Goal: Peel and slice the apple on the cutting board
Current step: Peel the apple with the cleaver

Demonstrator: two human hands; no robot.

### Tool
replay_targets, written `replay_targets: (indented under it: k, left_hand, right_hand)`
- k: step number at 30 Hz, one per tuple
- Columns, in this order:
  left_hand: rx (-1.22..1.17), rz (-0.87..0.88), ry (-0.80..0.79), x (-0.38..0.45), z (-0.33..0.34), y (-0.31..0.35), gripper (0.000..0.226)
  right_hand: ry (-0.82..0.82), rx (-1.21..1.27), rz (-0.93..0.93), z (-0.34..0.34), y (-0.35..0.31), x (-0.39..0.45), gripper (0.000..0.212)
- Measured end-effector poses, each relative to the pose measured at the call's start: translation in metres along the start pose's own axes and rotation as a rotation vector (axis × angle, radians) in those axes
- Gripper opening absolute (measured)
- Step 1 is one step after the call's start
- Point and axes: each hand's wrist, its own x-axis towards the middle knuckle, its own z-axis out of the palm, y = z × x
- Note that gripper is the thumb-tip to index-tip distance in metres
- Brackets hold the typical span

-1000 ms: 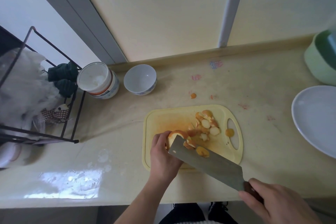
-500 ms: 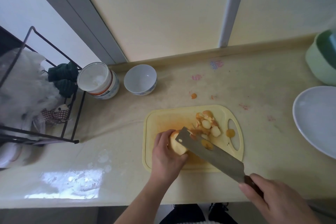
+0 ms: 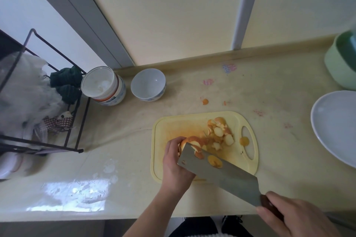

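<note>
A yellow cutting board (image 3: 173,127) lies on the counter. My left hand (image 3: 175,163) grips the partly peeled apple (image 3: 189,141) at the board's left middle. My right hand (image 3: 296,217) holds a cleaver (image 3: 217,169) by its dark handle, the wide blade slanting up to the apple and covering its lower part. A piece of peel sticks to the blade's flat side. Several cut apple pieces and peels (image 3: 219,131) are piled near the board's handle slot, with one more peel (image 3: 244,141) at the slot's edge.
A white bowl (image 3: 148,84) and a white lidded tub (image 3: 103,85) stand behind the board. A black wire rack (image 3: 77,121) with bags is on the left. A large white plate (image 3: 335,127) and a green container (image 3: 341,63) sit at the right. A peel scrap (image 3: 205,101) lies on the counter.
The cleaver drew back toward me and its blade again covers the apple's lower side. My left hand turned the apple, so an orange strip of skin faces up.
</note>
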Motion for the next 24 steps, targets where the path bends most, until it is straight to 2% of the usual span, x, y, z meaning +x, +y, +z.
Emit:
replay_targets:
  k: [6, 16, 24]
  left_hand:
    - [0.01, -0.005, 0.022, -0.002, 0.003, 0.003, 0.05]
    - [-0.004, -0.042, 0.007, -0.003, 0.005, 0.008, 0.053]
    - [0.05, -0.024, -0.007, -0.006, 0.003, -0.005, 0.07]
  right_hand:
    - [-0.052, 0.003, -0.016, 0.0, 0.002, 0.001, 0.083]
    - [-0.122, -0.015, -0.029, -0.008, 0.0, 0.003, 0.096]
    - [-0.056, 0.087, -0.008, 0.005, -0.003, 0.01, 0.076]
